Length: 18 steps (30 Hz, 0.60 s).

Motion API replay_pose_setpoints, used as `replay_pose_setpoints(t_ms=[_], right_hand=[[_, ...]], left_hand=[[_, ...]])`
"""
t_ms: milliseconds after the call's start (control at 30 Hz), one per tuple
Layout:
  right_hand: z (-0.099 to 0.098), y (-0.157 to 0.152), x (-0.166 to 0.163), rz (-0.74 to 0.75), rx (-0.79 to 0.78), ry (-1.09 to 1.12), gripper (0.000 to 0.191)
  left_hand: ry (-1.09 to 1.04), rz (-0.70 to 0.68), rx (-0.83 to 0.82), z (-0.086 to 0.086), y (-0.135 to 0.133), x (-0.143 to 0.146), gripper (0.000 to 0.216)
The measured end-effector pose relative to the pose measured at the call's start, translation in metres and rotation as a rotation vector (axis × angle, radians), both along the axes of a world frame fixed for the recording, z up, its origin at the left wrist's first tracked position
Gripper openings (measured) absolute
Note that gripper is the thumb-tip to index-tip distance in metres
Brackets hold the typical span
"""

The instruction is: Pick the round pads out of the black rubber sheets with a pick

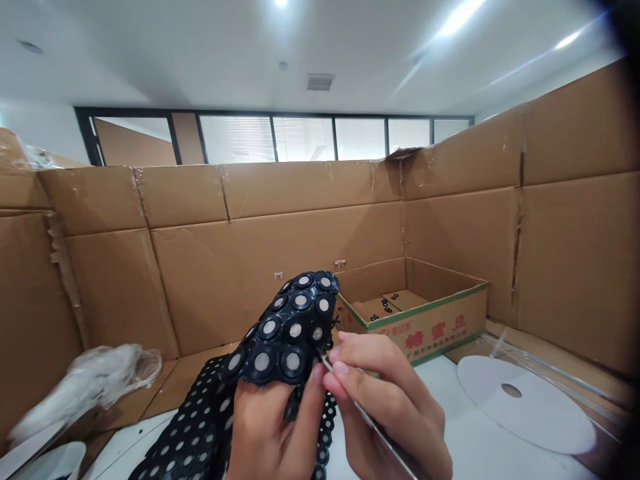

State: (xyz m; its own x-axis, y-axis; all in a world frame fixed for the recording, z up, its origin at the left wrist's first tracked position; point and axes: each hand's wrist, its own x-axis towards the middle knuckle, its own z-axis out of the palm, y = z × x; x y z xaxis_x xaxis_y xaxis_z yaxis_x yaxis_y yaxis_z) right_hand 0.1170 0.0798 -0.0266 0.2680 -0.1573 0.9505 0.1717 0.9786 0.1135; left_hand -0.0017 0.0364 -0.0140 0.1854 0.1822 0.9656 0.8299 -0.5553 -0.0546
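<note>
A black sheet of joined round pieces with pale grey centres [270,327] is draped over my left hand [273,427], which grips it from below with the thumb at its right edge. More of the sheet hangs down to the left and lower front. My right hand [385,400] pinches a thin metal tool [363,412], perhaps tweezers. The tool's tip touches or nearly touches a round piece at the sheet's right edge, close to my left thumb. Whether the tip holds anything is too small to tell.
Tall cardboard walls [300,247] surround the white table [440,413]. Back right stands an open carton [435,327] with small black rings inside. A white disc with a centre hole [530,417] lies at the right. Crumpled clear plastic [95,380] sits at the left.
</note>
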Motion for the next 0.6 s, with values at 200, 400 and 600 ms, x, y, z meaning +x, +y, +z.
replay_pose_setpoints(t_ms=[200,400,600], right_hand=[[-0.007,0.003,-0.005,0.065,-0.088,0.001,0.018],[-0.006,0.003,-0.002,0.053,-0.212,-0.07,0.015],[-0.01,0.021,-0.001,-0.172,-0.016,-0.096,0.013]], left_hand=[[0.034,-0.011,0.022,0.003,0.0,0.0,0.017],[0.028,-0.053,-0.051,0.005,0.003,0.001,0.02],[-0.15,0.005,-0.199,-0.001,0.004,0.008,0.027]])
